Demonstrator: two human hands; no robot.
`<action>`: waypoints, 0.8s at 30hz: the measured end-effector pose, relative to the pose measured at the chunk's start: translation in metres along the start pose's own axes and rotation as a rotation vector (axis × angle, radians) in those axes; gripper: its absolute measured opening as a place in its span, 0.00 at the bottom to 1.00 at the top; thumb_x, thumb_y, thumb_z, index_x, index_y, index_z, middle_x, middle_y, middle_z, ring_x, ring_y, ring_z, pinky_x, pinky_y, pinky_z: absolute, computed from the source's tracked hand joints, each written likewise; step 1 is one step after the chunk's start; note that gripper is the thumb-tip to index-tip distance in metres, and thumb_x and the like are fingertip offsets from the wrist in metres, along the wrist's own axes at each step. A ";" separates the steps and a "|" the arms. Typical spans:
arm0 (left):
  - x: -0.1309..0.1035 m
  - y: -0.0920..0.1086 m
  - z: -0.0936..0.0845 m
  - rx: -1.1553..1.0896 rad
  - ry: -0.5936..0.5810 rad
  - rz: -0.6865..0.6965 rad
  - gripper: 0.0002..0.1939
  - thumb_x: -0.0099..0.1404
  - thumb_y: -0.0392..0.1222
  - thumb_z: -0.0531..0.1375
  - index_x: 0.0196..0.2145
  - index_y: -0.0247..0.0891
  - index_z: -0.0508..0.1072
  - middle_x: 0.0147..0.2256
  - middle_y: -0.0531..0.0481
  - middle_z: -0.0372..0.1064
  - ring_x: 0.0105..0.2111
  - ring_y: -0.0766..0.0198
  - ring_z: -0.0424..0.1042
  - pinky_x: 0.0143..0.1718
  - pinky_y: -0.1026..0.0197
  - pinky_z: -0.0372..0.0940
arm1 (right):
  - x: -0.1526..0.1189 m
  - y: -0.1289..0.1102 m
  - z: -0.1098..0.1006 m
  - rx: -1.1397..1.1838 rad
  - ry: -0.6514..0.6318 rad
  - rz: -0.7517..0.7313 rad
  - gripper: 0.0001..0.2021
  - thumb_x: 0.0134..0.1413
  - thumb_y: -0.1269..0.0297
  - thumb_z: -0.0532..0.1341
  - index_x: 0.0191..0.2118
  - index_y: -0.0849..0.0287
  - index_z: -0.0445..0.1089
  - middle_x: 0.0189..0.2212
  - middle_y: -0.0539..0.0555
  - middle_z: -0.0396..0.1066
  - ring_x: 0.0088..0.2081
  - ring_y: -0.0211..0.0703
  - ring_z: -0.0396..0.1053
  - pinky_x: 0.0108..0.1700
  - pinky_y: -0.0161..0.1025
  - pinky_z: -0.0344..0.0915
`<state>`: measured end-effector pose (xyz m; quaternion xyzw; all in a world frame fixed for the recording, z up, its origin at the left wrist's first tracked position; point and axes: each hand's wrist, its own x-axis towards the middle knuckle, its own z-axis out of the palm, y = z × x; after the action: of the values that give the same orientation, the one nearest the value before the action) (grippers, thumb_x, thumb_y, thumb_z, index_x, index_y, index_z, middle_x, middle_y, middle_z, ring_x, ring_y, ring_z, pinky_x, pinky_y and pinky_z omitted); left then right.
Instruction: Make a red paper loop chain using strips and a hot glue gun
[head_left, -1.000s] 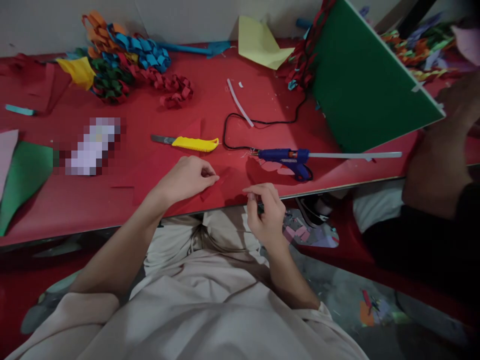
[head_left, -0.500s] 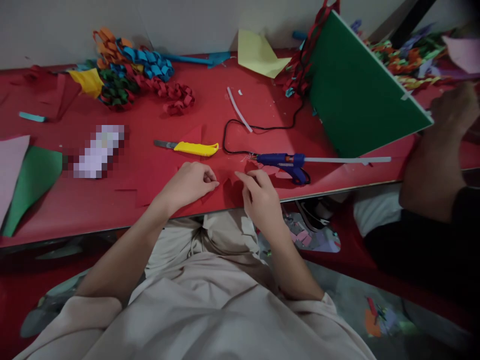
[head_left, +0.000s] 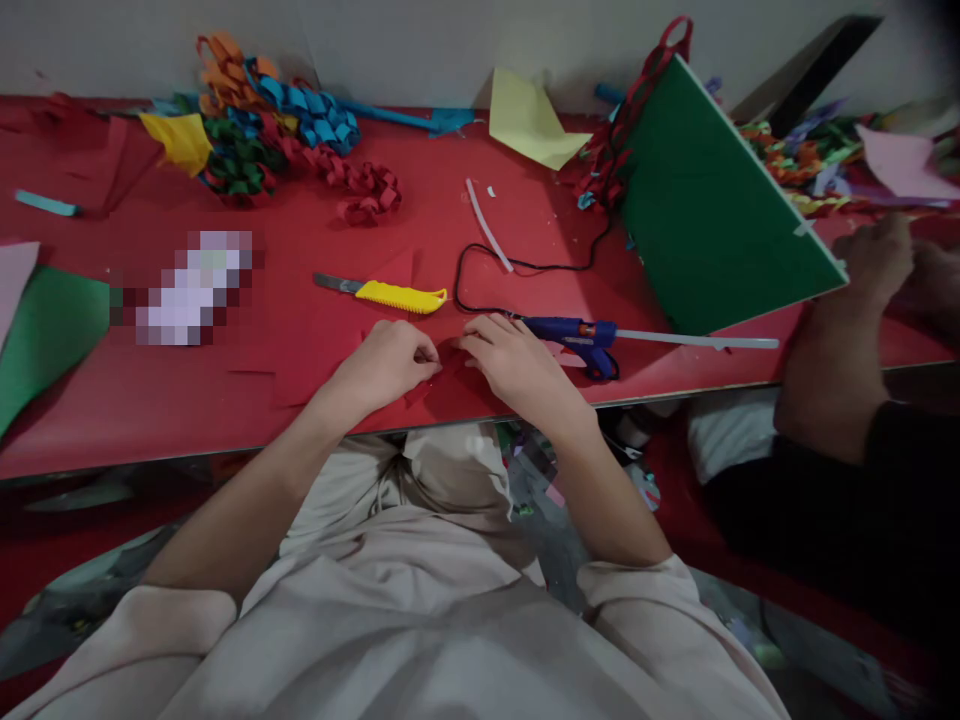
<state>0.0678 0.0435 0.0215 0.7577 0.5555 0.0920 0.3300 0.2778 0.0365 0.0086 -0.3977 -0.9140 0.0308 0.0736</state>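
Note:
Close to the table's front edge, my left hand [head_left: 386, 368] is closed, thumb and fingers pinching a small piece of red paper [head_left: 421, 388]. My right hand [head_left: 517, 368] faces it, fingers bent together at the same red paper, whose outline blends into the red tabletop. Beyond my left hand lies a yellow utility knife [head_left: 401, 297] with its blade out to the left. Just right of my right hand, a blue hot glue gun [head_left: 574, 335] lies on its side, a long white glue stick [head_left: 697, 341] projecting from its back.
Paper chains [head_left: 300, 130] lie at the back left. A green board [head_left: 712, 210] leans at the right, near another person's arm [head_left: 840, 350]. The gun's black cord [head_left: 540, 266] loops behind it, beside a loose glue stick [head_left: 489, 226]. Green paper [head_left: 49, 325] lies at far left.
My right hand has moved left, toward my left hand, and its pointing finger has curled in with the others. My left hand keeps its pinch. The view has shifted slightly.

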 end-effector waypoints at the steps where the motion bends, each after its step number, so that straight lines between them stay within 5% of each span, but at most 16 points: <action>1: 0.001 -0.001 0.001 0.008 0.000 0.006 0.09 0.62 0.38 0.62 0.36 0.37 0.83 0.36 0.43 0.81 0.37 0.55 0.78 0.41 0.58 0.67 | 0.002 0.001 -0.001 -0.006 -0.017 -0.017 0.14 0.66 0.77 0.54 0.52 0.62 0.72 0.49 0.61 0.72 0.51 0.53 0.65 0.50 0.47 0.62; 7: -0.008 -0.010 0.002 0.019 0.056 0.119 0.14 0.70 0.37 0.55 0.40 0.38 0.82 0.39 0.43 0.80 0.41 0.56 0.77 0.46 0.57 0.67 | 0.011 0.005 -0.006 -0.042 -0.055 -0.058 0.13 0.64 0.78 0.56 0.50 0.62 0.71 0.47 0.60 0.71 0.50 0.52 0.66 0.50 0.47 0.61; 12: -0.035 -0.017 0.005 -0.017 0.287 0.138 0.18 0.74 0.45 0.52 0.50 0.35 0.77 0.49 0.40 0.76 0.49 0.55 0.74 0.52 0.55 0.66 | 0.009 -0.001 -0.013 -0.005 -0.063 -0.048 0.08 0.65 0.71 0.61 0.49 0.59 0.72 0.47 0.59 0.71 0.50 0.51 0.68 0.51 0.46 0.60; 18: -0.052 -0.021 -0.005 -0.250 0.149 0.030 0.15 0.69 0.52 0.60 0.43 0.41 0.81 0.41 0.49 0.81 0.38 0.62 0.77 0.41 0.63 0.68 | 0.000 -0.021 -0.027 -0.021 -0.014 -0.113 0.12 0.68 0.72 0.56 0.52 0.58 0.72 0.47 0.59 0.73 0.49 0.52 0.68 0.49 0.47 0.57; 24: -0.054 -0.024 -0.009 -0.357 0.038 -0.035 0.14 0.63 0.51 0.64 0.40 0.41 0.83 0.38 0.51 0.82 0.38 0.62 0.78 0.40 0.65 0.71 | -0.001 -0.028 -0.038 0.073 0.064 -0.122 0.15 0.68 0.72 0.54 0.54 0.54 0.72 0.48 0.59 0.73 0.50 0.52 0.69 0.52 0.50 0.59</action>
<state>0.0244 0.0026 0.0263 0.6753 0.5498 0.1978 0.4502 0.2639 0.0168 0.0489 -0.3392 -0.9320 0.0466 0.1190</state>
